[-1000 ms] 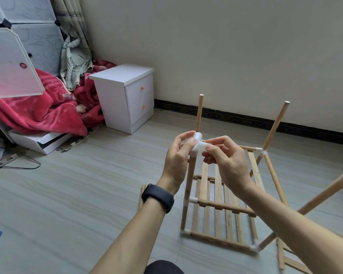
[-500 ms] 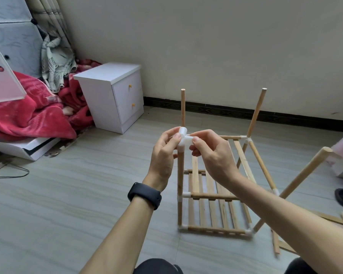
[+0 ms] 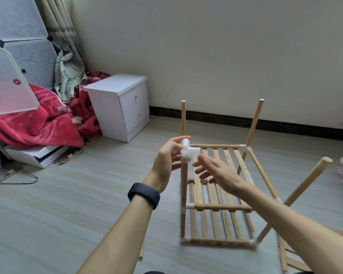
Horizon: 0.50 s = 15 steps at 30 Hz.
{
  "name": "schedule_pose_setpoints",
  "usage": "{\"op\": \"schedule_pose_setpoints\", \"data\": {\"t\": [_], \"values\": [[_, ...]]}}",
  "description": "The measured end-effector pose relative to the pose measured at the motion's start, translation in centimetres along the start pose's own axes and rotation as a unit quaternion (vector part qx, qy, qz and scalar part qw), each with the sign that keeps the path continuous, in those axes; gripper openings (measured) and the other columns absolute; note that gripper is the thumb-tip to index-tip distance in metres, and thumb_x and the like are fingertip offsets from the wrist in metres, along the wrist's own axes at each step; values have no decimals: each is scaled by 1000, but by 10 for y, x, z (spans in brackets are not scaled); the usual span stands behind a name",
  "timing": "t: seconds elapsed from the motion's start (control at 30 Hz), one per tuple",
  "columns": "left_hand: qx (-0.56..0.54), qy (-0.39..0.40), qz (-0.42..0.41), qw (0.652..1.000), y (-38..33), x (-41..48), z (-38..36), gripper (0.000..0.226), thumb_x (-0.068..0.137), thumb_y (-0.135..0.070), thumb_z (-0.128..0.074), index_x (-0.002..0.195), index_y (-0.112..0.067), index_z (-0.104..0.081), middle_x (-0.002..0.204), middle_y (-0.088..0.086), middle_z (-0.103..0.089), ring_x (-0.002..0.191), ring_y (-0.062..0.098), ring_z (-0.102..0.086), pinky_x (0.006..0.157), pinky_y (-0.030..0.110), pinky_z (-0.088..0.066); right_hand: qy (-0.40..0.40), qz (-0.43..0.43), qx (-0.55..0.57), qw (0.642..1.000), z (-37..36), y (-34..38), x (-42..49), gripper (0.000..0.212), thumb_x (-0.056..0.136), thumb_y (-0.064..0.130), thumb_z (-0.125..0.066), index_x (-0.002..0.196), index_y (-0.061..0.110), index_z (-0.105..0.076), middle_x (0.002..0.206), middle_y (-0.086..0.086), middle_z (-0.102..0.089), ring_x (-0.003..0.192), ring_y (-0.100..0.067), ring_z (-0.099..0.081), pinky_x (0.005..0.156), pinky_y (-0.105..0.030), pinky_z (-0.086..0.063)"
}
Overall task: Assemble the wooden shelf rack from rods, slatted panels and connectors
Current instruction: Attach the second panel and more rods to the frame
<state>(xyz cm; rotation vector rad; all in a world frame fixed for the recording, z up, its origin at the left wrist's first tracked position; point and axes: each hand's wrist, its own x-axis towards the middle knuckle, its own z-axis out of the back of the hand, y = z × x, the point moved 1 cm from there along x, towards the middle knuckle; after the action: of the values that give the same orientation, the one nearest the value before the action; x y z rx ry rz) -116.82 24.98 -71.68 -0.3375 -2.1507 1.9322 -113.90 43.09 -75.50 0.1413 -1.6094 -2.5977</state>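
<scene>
Left hand (image 3: 166, 161): fingers curled loosely round the white connector (image 3: 188, 152), thumb at its top socket, light contact rather than a firm clamp. Right hand (image 3: 218, 171): open, fingers spread, holding nothing, just beside the connector's side socket.

The connector sits on the near-left upright rod (image 3: 183, 184), between the two hands. Beyond the right hand lies the upper slatted panel (image 3: 224, 157), its near-left corner not yet seen in that socket (the junction is partly hidden by the fingers). Below the hands, the lower slatted panel (image 3: 212, 220) is already seated.

Judgement: seating the connector is the step in hand. Press straight down along the rod, steady the upright, and turn the side socket square to the panel rail before pushing home.
</scene>
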Motion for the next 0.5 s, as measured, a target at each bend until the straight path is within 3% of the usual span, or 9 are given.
{"op": "schedule_pose_setpoints", "data": {"t": [0.07,0.1,0.2,0.3,0.37,0.43,0.5], "values": [[11,16,6,1000,-7,8,-9,29,93,-38,-48,107,-26,-70,101,14,-67,78,19,-69,76,35,-53,71,-62,-123,988,0,-21,7,92,67,102,-36,122,34,-63,124,7,-67,100,-1,-64,85,-25,-49],[21,12,7,1000,-9,11,-13,28,95,-40,-48,105,-22,-68,101,14,-64,73,17,-68,73,33,-52,110,-96,-207,967,-4,-32,10,91,73,98,-38,133,33,-58,137,5,-61,115,-6,-60,95,-31,-48],[54,-2,12,998,-8,17,-27,25,98,-37,-51,99,-15,-64,98,10,-60,65,15,-62,66,32,-50,226,-171,-432,856,-30,-68,14,70,97,59,-51,158,35,-28,167,-5,-26,149,-29,-33,119,-51,-29],[7,-62,-12,998,2,18,-36,25,100,-23,-48,78,-14,-55,76,3,-55,58,14,-52,51,24,-43,297,-192,-504,788,-51,-81,11,78,98,23,-49,162,33,-6,170,-14,-6,155,-39,-14,122,-60,-13],[-14,-124,-33,992,9,19,-36,30,102,-21,-46,73,-16,-49,61,-7,-49,53,8,-48,48,22,-38,295,-178,-513,786,-56,-78,11,80,94,14,-49,162,30,-9,169,-17,-10,153,-42,-17,121,-62,-14],[-14,-165,-52,985,12,19,-40,30,101,-24,-45,73,-16,-47,57,-11,-48,53,6,-49,48,20,-39,290,-164,-518,788,-57,-73,12,79,93,9,-48,162,28,-14,162,-18,-26,145,-43,-33,118,-60,-25],[-2,-177,-71,982,13,17,-48,27,95,-32,-45,72,-17,-47,54,-14,-49,52,4,-50,48,20,-41,281,-147,-519,794,-57,-75,9,70,96,8,-48,159,27,-24,125,-10,-56,107,-28,-58,98,-47,-46]]}}
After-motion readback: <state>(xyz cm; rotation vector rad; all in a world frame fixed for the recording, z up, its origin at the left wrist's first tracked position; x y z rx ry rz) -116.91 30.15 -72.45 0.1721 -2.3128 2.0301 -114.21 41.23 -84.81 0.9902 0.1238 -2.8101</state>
